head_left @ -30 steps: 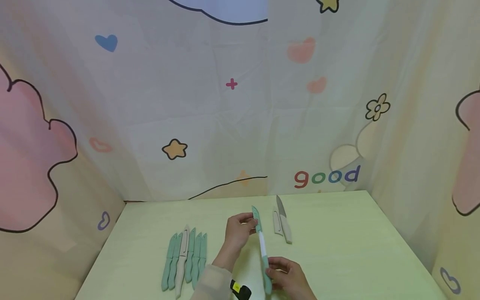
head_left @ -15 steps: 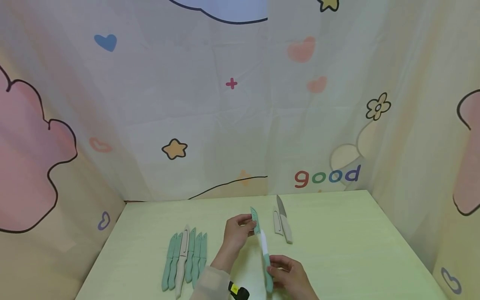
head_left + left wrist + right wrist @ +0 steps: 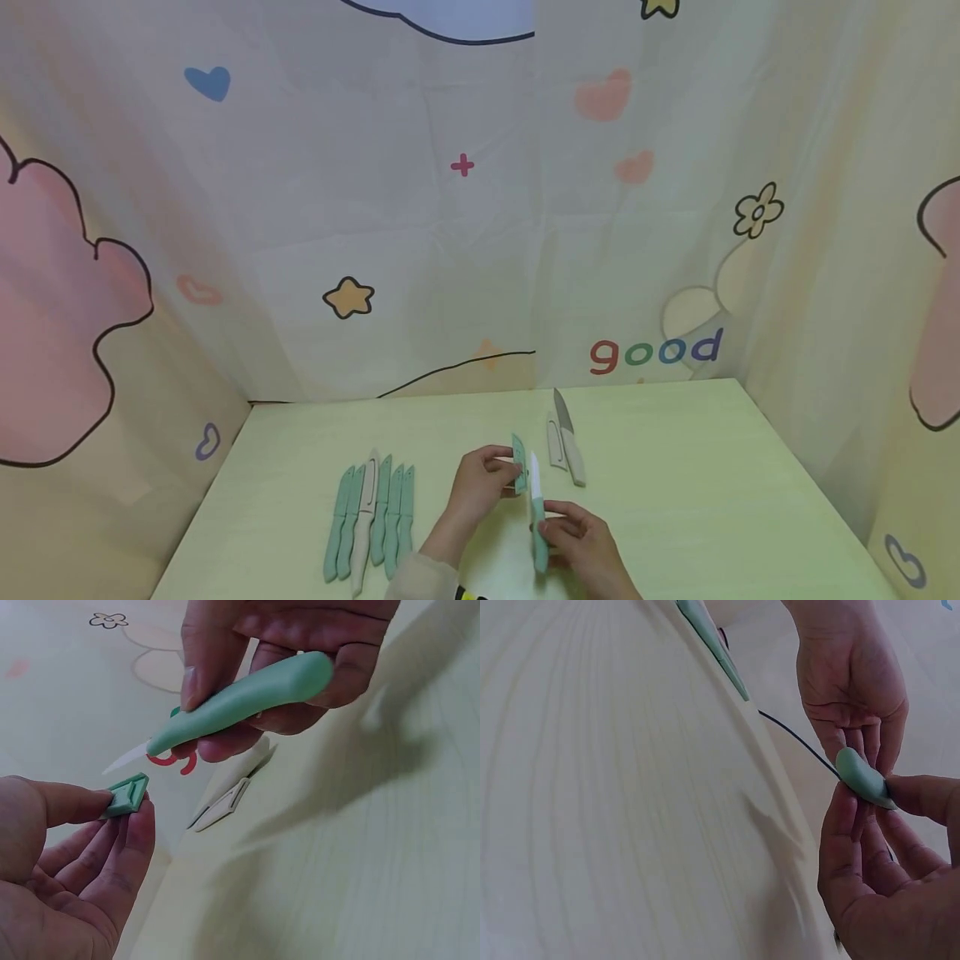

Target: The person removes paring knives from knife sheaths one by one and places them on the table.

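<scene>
My left hand (image 3: pixel 478 485) pinches a green knife sheath (image 3: pixel 519 463) between thumb and fingers, its open end showing in the left wrist view. My right hand (image 3: pixel 583 542) grips the green handle of a paring knife (image 3: pixel 539 533), whose pale blade points away from me. Blade and sheath are apart, side by side above the table. In the left wrist view the knife (image 3: pixel 240 701) crosses above the sheath (image 3: pixel 126 796), its tip near the sheath's mouth. Seen from the right wrist, the handle's rounded butt (image 3: pixel 862 776) sits between thumb and fingers, hiding the blade.
Beyond my hands lie an unsheathed knife with a cream handle (image 3: pixel 573 457) and its cream sheath (image 3: pixel 555 442). On the left, several sheathed green knives (image 3: pixel 382 508) and one cream knife (image 3: pixel 365 517) lie in a row. A patterned curtain (image 3: pixel 420 250) borders the table's back edge.
The blade has come out of the sheath, first partly covered, now fully bare. The right hand has shifted slightly up; the left hand, with the sheath, has moved slightly right and down.
</scene>
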`<state>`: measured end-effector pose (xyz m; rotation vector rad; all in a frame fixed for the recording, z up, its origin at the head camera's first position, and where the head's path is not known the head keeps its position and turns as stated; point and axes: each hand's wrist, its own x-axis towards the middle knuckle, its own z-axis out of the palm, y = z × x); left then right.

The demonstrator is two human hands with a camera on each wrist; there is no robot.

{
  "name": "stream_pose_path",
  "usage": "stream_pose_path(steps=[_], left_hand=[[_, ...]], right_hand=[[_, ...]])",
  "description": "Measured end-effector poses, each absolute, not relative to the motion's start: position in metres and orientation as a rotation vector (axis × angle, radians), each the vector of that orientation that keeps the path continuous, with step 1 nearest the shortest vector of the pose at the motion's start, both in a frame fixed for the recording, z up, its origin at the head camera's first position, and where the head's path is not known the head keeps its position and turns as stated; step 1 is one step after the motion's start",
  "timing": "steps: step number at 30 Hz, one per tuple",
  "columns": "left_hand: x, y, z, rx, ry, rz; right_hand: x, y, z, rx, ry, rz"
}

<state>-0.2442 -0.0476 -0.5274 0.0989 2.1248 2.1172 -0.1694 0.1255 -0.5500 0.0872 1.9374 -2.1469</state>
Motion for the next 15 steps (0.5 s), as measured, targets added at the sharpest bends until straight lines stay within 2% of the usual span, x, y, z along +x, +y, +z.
stream_pose_path(steps=[11,15], left_hand=[[-0.223,-0.048,-0.514,0.13,2.1,2.068],[-0.222,-0.047,-0.523,0.143,2.096,2.062]], right_hand=[[-0.172,0.123,-0.548,0.208,1.992,-2.145],[-0.172,0.122,-0.546,0.227,2.009,-2.159]])
